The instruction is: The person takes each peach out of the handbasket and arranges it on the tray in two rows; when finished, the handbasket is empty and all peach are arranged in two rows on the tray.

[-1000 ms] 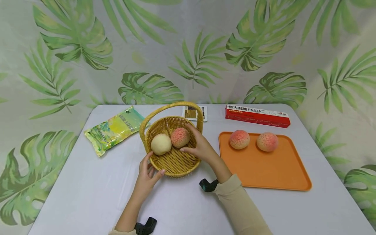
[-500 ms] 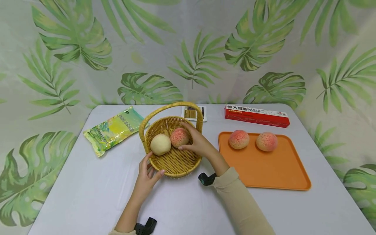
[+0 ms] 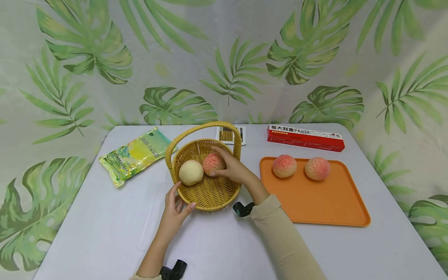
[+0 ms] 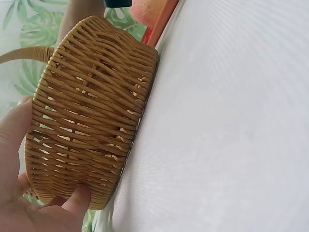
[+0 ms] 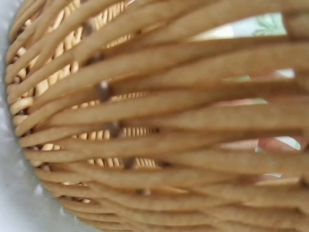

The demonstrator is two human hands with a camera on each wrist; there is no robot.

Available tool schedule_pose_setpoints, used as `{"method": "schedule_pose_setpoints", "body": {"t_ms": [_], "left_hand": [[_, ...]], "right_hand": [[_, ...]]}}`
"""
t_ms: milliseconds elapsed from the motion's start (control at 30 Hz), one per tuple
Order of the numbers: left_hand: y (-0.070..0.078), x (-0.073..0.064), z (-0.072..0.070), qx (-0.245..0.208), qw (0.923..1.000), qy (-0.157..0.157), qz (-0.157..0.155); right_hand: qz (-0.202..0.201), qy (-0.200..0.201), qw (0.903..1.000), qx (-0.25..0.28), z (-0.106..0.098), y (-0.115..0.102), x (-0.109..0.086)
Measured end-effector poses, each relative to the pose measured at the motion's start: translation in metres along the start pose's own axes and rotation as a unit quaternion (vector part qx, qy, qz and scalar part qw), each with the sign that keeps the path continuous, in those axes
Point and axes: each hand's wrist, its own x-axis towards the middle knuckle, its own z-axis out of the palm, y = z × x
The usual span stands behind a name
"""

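Note:
A yellow wicker basket (image 3: 213, 194) with a hooped handle stands mid-table, holding a pale round bun-like or peach-like piece (image 3: 191, 172) and a pink-speckled peach (image 3: 214, 164). My left hand (image 3: 173, 214) grips the basket's near left side, thumb at the rim. In the left wrist view its fingers (image 4: 77, 199) press the woven wall. Reaching in over the right rim, my right hand (image 3: 235, 168) holds the pink peach between thumb and fingers, partly covering it. Woven strands of the basket (image 5: 193, 108) fill the right wrist view, so the hand there is mostly hidden.
Right of the basket lies an orange tray (image 3: 315, 206) with two pink peaches (image 3: 284, 166). Behind it is a red pasta box (image 3: 305, 139). A small flat packet (image 3: 231, 135) lies behind the basket, and a green-yellow bag (image 3: 136, 155) lies to its left.
My right hand has moved slightly left and its thumb and fingers have closed on the pink peach. My left hand stays on the basket, which has hardly moved.

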Motion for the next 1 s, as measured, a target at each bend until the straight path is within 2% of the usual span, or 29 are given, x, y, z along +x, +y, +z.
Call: {"method": "schedule_pose_setpoints", "body": {"t_ms": [333, 600, 1000], "left_hand": [[-0.0022, 0.0013, -0.0013, -0.006, 0.9999, 0.0, 0.013], [-0.002, 0.0006, -0.0014, -0.001, 1.0, -0.002, 0.009], [-0.0038, 0.0009, -0.0008, -0.004, 0.9999, -0.002, 0.017]], "right_hand": [[0.006, -0.016, 0.9999, -0.003, 0.0004, 0.001, 0.0055], [0.003, -0.032, 0.9995, 0.0, 0.0027, 0.0019, 0.0086], [0.015, -0.031, 0.9984, -0.046, 0.0062, -0.001, 0.0081]]}}
